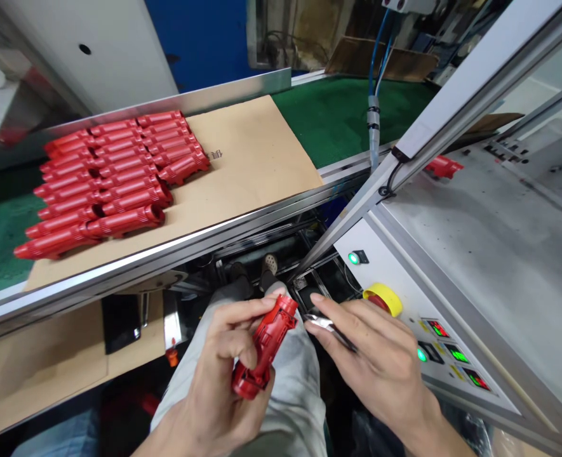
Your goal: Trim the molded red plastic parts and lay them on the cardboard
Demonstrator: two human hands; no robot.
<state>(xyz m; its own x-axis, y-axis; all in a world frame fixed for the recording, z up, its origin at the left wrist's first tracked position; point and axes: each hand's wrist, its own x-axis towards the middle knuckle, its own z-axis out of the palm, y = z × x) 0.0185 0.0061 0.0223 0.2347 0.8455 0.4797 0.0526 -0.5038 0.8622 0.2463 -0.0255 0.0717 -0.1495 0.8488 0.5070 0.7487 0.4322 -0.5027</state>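
My left hand (214, 362) is closed round a red plastic tubular housing (274, 336), tilted with its round collar end up and to the right. Cut-outs and ribs show along the housing's near side. Just right of it, my right hand (380, 355) pinches a small tool (322, 322) with a shiny metal end and a dark shaft. Its exact kind is unclear, and part of it is hidden by my fingers. The metal end is close to the housing's collar; I cannot tell whether they touch.
Rows of similar red housings (128, 162) lie on a cardboard sheet (252, 152) over a green conveyor belt (338, 114). To the right stands a machine with a control panel (390, 266), a yellow-ringed emergency stop (390, 298) and a slanted metal post (433, 108). Another red part (445, 167) rests on its top.
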